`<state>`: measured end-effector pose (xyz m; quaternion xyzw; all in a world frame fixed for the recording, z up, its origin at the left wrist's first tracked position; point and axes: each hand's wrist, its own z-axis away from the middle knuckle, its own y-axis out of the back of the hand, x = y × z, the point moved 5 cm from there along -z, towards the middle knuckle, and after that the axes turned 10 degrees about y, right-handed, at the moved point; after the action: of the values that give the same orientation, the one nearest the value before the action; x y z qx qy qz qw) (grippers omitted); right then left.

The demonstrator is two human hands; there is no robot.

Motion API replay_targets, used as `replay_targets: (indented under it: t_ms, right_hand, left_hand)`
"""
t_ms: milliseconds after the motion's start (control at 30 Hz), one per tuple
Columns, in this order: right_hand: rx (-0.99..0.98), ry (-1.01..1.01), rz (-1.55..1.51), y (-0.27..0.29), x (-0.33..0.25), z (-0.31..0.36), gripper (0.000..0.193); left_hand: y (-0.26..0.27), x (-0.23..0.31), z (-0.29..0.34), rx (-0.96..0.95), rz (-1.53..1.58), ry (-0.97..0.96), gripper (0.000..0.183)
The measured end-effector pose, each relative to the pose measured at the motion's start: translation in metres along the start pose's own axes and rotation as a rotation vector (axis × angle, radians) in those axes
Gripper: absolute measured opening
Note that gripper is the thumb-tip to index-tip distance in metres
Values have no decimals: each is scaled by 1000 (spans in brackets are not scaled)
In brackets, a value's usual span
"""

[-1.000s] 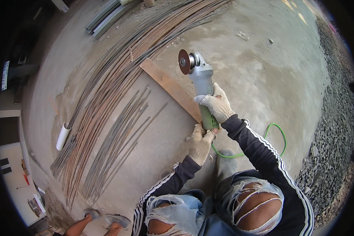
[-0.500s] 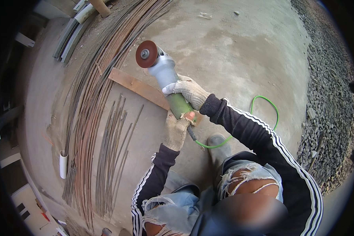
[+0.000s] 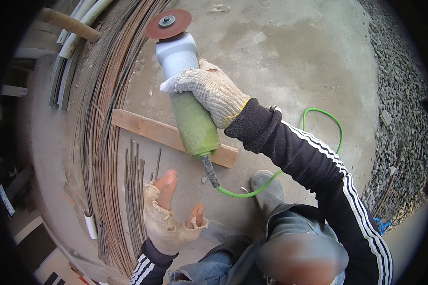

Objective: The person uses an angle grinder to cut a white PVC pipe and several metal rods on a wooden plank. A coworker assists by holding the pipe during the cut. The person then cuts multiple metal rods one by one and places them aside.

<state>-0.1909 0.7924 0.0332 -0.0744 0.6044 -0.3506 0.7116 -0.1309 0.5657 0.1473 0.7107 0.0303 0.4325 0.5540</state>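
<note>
My right hand (image 3: pixel 211 90), in a worn knitted glove, is wrapped round the middle of an angle grinder (image 3: pixel 195 126). The tool has a grey head, a green rear body and a reddish-brown disc (image 3: pixel 168 23) at its far end. From its near end runs a green power cord (image 3: pixel 242 194), passing over by my boot. Below and left of the grinder, my left hand (image 3: pixel 169 218) is apart from it, thumb and fingers spread, holding nothing. Bare fingertips poke out of that torn glove. Under the grinder, a wooden board (image 3: pixel 147 130) lies on the floor.
Long steel rods (image 3: pixel 107 142) run along the left, with a bundle of shorter rods (image 3: pixel 135 190) beside them. White pipes (image 3: pixel 83 28) and a wooden post (image 3: pixel 66 23) are at the far left. A short white pipe (image 3: pixel 91 225) lies nearer. Grey gravel (image 3: pixel 399 114) borders the right.
My left hand has let go of the grinder's rear end and moved down and left, its fingers now spread. The grinder, still in my right hand, has moved up and left, its disc tilted differently.
</note>
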Motion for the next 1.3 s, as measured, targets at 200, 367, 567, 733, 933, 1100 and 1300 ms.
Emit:
replay_targets:
  t_ms: [200, 367, 567, 733, 933, 1100, 1300]
  right_hand:
    - [61, 97, -67, 36, -12, -17, 53]
    - [265, 24, 286, 133, -7, -16, 65]
    - [350, -67, 444, 232, 1, -29, 55]
    - [371, -48, 470, 246, 8, -43, 50]
    - [367, -71, 614, 259, 8, -58, 50]
    - [370, -19, 869, 285, 9, -60, 54]
    - [312, -63, 1125, 289, 8, -60, 66]
  left_hand:
    - [-24, 42, -44, -278, -110, -410, 67]
    - [-26, 33, -51, -262, -112, -424, 57]
    - [-24, 0, -21, -354, -127, -183, 58]
    - [-36, -8, -2, -403, -185, -172, 54]
    - [-27, -23, 20, -444, -202, -36, 52]
    - [-13, -36, 42, -393, -208, 91, 49]
    - [-5, -41, 58, -348, -202, 130, 50]
